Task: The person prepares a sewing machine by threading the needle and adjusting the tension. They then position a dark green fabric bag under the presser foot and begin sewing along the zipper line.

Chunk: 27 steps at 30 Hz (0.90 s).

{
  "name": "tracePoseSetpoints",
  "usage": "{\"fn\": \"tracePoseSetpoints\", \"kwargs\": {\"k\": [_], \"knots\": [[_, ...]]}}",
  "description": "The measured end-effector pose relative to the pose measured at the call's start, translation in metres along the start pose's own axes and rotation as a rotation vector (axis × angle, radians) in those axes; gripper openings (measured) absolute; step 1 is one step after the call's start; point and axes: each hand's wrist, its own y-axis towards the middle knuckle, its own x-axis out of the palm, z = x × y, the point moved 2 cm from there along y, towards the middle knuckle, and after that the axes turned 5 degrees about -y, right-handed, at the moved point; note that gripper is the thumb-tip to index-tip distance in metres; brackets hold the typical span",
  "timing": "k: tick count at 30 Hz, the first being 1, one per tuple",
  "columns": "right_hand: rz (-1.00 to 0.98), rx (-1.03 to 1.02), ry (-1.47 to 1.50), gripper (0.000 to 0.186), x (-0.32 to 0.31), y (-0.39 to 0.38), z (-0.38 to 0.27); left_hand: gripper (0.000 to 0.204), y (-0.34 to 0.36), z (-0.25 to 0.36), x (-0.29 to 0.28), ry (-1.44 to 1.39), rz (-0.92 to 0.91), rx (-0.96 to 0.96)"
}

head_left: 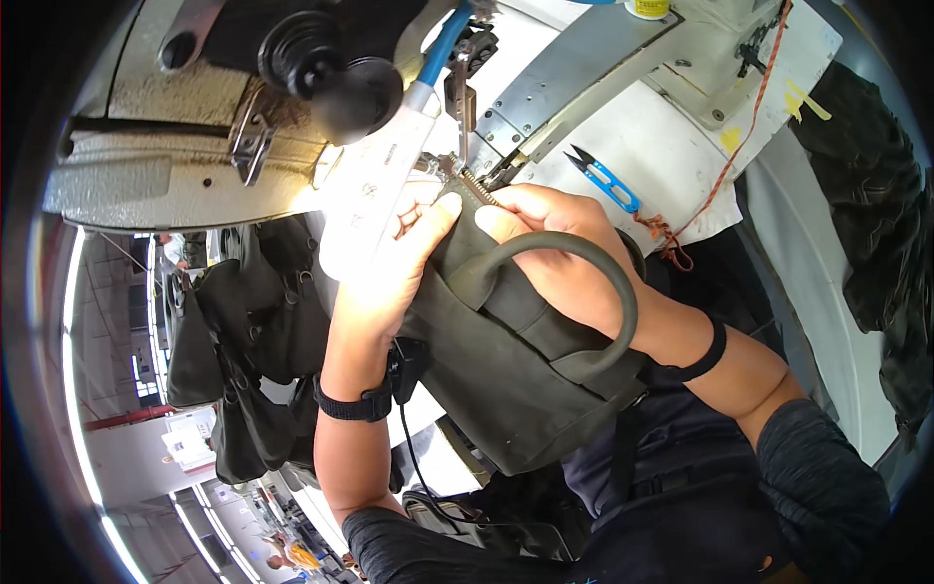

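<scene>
A dark olive bag [506, 404] with a looped handle [623, 292] hangs from both my hands below the sewing machine's needle area [459, 146]. My left hand [416, 238] pinches the bag's upper edge from the left, its thumb on the fabric; glare hides part of it. On the other side my right hand [550, 238] grips the same edge, thumb and fingers closed beside a toothed zipper strip [479, 188]. This strip runs up to the presser foot. The handle arches across my right wrist.
Blue thread snips [608, 182] lie on the white table right of my hands, tied to an orange cord [725, 165]. A bright white lamp [375, 190] stands close over my left hand. More dark bags [258, 341] hang at left; dark fabric [866, 204] lies far right.
</scene>
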Motion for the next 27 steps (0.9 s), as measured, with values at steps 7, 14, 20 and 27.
{"fn": "tracePoseSetpoints", "kwargs": {"k": [7, 14, 20, 27], "knots": [[0.061, -0.054, 0.181, 0.030, -0.002, -0.016, 0.004, 0.016, 0.006, -0.002, 0.000, -0.152, -0.060, -0.114], [0.104, -0.300, -0.013, 0.043, 0.001, -0.012, -0.010, 0.020, 0.002, -0.006, 0.006, -0.295, 0.031, -0.132], [0.120, -0.294, -0.119, 0.047, 0.013, -0.019, -0.013, 0.019, -0.005, -0.004, 0.001, -0.156, 0.176, -0.203], [0.088, -0.153, 0.160, 0.036, 0.009, -0.019, 0.003, 0.017, -0.006, 0.012, 0.017, -0.124, 0.052, -0.229]]}}
